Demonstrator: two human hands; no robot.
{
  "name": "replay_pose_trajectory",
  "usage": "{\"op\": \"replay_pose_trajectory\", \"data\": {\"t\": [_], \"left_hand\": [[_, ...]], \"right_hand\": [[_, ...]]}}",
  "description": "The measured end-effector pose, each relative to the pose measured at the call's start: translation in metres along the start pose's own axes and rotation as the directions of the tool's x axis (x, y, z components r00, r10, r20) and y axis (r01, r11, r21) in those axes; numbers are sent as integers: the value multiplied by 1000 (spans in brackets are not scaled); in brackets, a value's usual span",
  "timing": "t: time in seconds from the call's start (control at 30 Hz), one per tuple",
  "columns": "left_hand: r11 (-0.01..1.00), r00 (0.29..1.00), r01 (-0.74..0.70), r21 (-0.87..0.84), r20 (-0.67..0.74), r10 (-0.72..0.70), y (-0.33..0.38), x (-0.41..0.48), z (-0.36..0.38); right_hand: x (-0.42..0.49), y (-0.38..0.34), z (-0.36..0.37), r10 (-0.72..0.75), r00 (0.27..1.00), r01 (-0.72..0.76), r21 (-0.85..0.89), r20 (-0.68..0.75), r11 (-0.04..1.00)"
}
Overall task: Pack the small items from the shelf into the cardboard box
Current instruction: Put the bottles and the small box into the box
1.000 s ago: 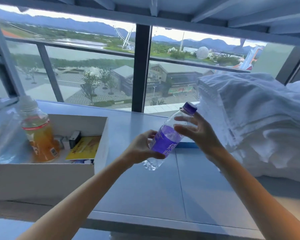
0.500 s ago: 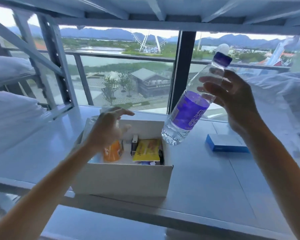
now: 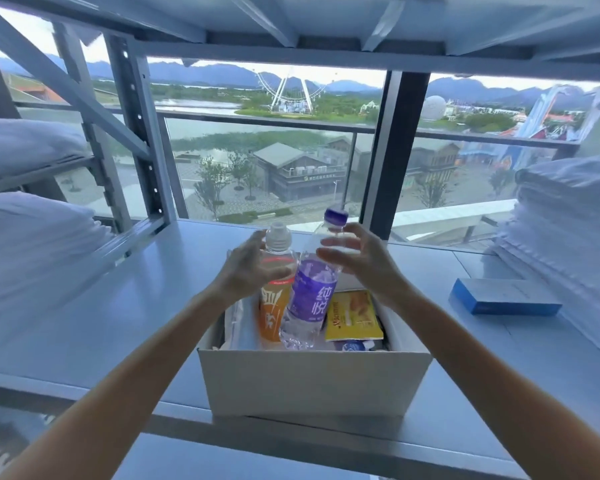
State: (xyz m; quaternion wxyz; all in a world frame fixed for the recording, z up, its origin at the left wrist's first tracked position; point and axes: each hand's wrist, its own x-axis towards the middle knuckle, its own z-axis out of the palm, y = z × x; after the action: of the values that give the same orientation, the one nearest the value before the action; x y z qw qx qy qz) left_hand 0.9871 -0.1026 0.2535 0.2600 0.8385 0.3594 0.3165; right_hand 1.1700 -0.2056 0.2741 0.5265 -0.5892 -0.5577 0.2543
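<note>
The left hand (image 3: 248,270) is curled round the shoulder of the orange drink bottle (image 3: 271,311), thumb across the front and fingers behind, just below its clear ribbed cap. The right hand (image 3: 359,263) holds the water bottle (image 3: 312,296) by its clear upper part, fingers loosely curved and a little spread around it under the purple cap. Both bottles stand inside the cardboard box (image 3: 312,379), touching side by side. The orange one is nearly upright, and the purple-labelled one leans with its cap tipped away and to the right. Whether its base rests on the box floor cannot be told. Beside them in the box lies a yellow packet (image 3: 352,315), with a small blue-and-white item (image 3: 354,346) at its near edge and clear plastic wrapping (image 3: 234,323) against the left wall. The box sits at the front of the grey shelf (image 3: 118,306). A flat blue box (image 3: 503,301) lies on the shelf to the right, well apart from it, near stacked white linens (image 3: 568,237). White pillows (image 3: 32,254) fill the left side.
</note>
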Motion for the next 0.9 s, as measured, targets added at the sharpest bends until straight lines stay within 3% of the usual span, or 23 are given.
{"op": "replay_pose_trajectory", "data": {"t": [0.13, 0.27, 0.57, 0.9], "left_hand": [[994, 998, -55, -92, 30, 58, -12, 1, 2], [986, 990, -74, -148, 111, 91, -22, -2, 9], [992, 992, -112, -65, -62, 108, -29, -3, 17], [994, 992, -104, -41, -72, 100, -29, -1, 16]], "right_hand": [[0, 15, 11, 20, 999, -15, -143, 30, 990], [-2, 25, 13, 38, 999, -37, -175, -1, 984], [2, 30, 28, -108, 979, 38, -368, -172, 929], [6, 35, 32, -176, 957, 59, -444, -228, 894]]}}
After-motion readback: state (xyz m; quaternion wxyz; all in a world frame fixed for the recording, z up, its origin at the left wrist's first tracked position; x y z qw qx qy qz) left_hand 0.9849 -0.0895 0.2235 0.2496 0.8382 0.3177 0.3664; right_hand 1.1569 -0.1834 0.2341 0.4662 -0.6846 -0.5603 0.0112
